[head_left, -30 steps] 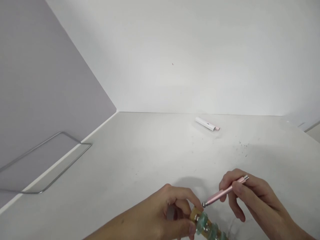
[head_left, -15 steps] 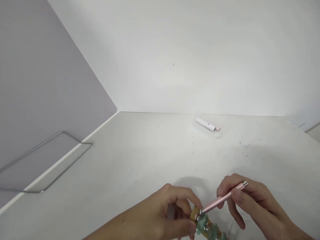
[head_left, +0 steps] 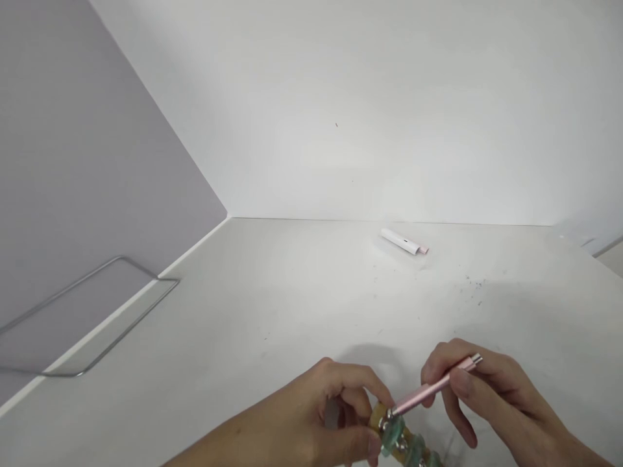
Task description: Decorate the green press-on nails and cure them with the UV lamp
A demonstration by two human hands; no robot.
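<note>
At the bottom edge, my left hand pinches a yellow piece studded with green stones and silver beads. Thumb and forefinger grip its upper end, while its lower end runs out of view; I cannot tell what kind of thing it is. A slim pink pen with silver ends is held by my right hand between thumb and fingers. It slants down to the left, its tip meeting the silver beads near my left forefinger. My right hand's lower fingers curl free beneath the pen.
On the white table, near the back wall, lies a white stick-shaped device with a pink end. Dark specks dot the surface at right. A bent grey metal wire frame stands at the left, against the grey panel.
The green stone nearest the pen tip looks slightly turned. Both hands and the pen stay in nearly the same place.
</note>
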